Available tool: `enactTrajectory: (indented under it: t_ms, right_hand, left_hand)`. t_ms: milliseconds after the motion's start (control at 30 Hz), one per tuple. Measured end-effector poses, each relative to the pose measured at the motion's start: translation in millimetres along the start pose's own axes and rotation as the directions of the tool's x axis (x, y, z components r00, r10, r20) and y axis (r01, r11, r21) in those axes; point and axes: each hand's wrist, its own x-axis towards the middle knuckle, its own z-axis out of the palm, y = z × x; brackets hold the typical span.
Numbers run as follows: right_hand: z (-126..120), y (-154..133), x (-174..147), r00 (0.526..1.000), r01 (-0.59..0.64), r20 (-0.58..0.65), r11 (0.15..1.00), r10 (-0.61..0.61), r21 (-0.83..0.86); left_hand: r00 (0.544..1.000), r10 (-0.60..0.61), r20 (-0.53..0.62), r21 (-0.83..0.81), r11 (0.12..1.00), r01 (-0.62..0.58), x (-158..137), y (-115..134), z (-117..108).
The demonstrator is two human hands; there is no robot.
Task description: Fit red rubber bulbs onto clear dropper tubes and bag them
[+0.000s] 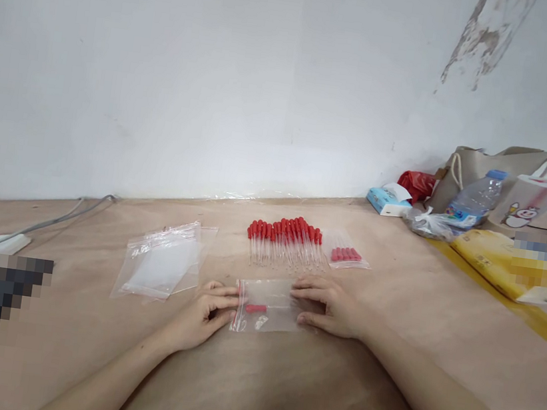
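Observation:
A clear zip bag (pixel 277 326) lies flat on the wooden table between my hands, its red-lined zip edge to the left. Inside it is a dropper with a red bulb (pixel 256 308), lying sideways with its clear stem toward the right. My left hand (pixel 203 317) rests at the zip edge, fingertips and thumb touching it, spaced apart. Over the bag's right end, my right hand (pixel 333 307) lies with fingers stretched out and thumb apart. Beyond the bag, several red-bulbed droppers (pixel 285 230) lie in a row, bulbs toward the wall.
To the left lies a stack of clear zip bags (pixel 159 264). A filled bag of red-bulbed droppers (pixel 346 255) is right of the row. Farther right are a tissue pack (pixel 388 200), a plastic bottle (pixel 476 198), a drink cup (pixel 528 202) and a yellow packet (pixel 488 260). A cable (pixel 60 217) runs at left.

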Motion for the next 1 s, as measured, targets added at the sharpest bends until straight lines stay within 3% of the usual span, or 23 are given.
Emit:
enactTrajectory:
  t_ms: [100, 233, 333, 500, 600, 800, 1000]
  right_hand:
    - [1.7, -3.0, -0.1, 0.999, 0.036, -0.005, 0.999, -0.036, 0.027]
    - [5.8, -5.1, 1.3, 0.998, 0.056, 0.019, 0.998, -0.056, 0.027]
    - [6.1, -5.5, 3.0, 0.998, 0.047, 0.027, 0.998, -0.048, 0.035]
    - [2.2, -6.0, 4.2, 0.998, 0.028, 0.057, 0.998, -0.032, 0.059]
    - [1.7, -5.5, 3.7, 0.998, 0.015, 0.058, 0.998, -0.019, 0.064]
    - [2.9, -4.6, 3.2, 0.999, -0.003, 0.053, 0.997, -0.001, 0.073]
    - [3.4, -4.8, 3.5, 0.999, 0.001, 0.039, 0.997, -0.004, 0.077]
  left_hand:
    - [0.977, -0.122, -0.176, -0.105, 0.989, 0.105, 2.3, -7.9, -0.2]
    - [0.865, -0.263, -0.427, -0.182, 0.962, 0.203, 24.4, -24.4, -6.4]
    - [0.863, -0.292, -0.413, -0.150, 0.956, 0.251, 61.1, -33.6, -15.5]
    - [0.787, -0.380, -0.486, -0.193, 0.925, 0.328, 136.5, -42.2, -26.3]
    - [0.767, -0.425, -0.481, -0.242, 0.905, 0.350, 167.5, -45.5, -26.3]
    - [0.772, -0.473, -0.424, -0.378, 0.867, 0.324, 189.1, -52.3, -17.4]
    - [0.802, -0.450, -0.394, -0.540, 0.819, 0.194, 178.3, -43.9, -31.2]
